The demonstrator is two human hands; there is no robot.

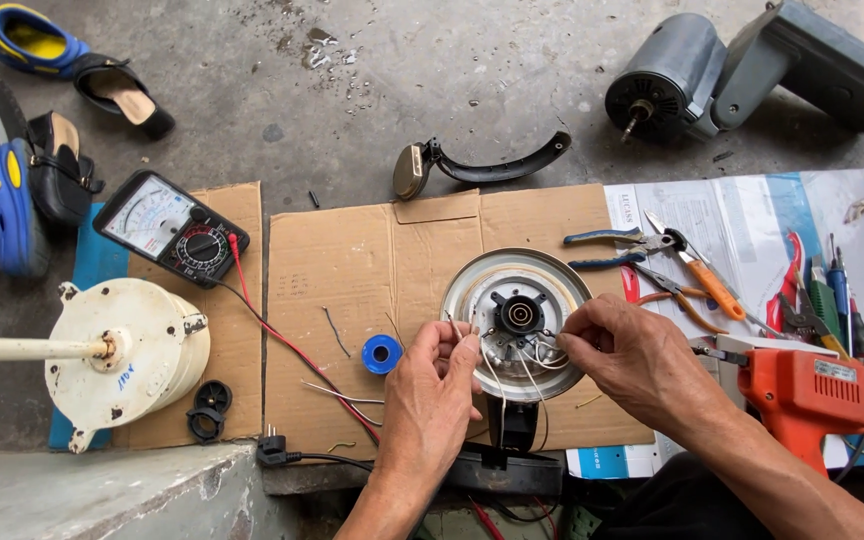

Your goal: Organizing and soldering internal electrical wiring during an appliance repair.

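Round metal base plate (pixel 472 290) of a small appliance, lying underside up at centre of the cardboard sheet (pixel 352 260), near edge toward the person. Black star-shaped connector hub (pixel 520 315) in its middle, thin white wires (pixel 497 385) spilling out toward the near side.

Left hand (pixel 427 395) at the plate's left-near rim, thumb and forefinger pinched on a thin white lead, other fingers curled loosely. Right hand (pixel 637 355) over the plate's right rim, fingertips pinched on another fine wire end near the hub. Neither hand gripping the plate itself.

Handling, judged: plate stiff, likely moderately weighty, smooth and a bit slippery at the polished rim; best held by the rim edge, not by the hub. Wires light, limp, springy at the stripped ends, probably fragile at the joints; best pinched close to the insulation, no hard pulling.

Around: blue tape roll (pixel 382 354) just left of the left hand. Analog multimeter (pixel 170 228) far left with red probe lead (pixel 282 335) running toward the near side. White motor housing (pixel 127 360) at left. Blue-handled pliers (pixel 612 250), orange-handled cutters (pixel 707 285) and screwdrivers (pixel 837 295) to the right on paper. Orange soldering gun (pixel 807 395) near right, beside the right wrist. Grey motor (pixel 667 85) far right. Black curved handle (pixel 487 165) beyond the cardboard. Sandals (pixel 42 60) far left.
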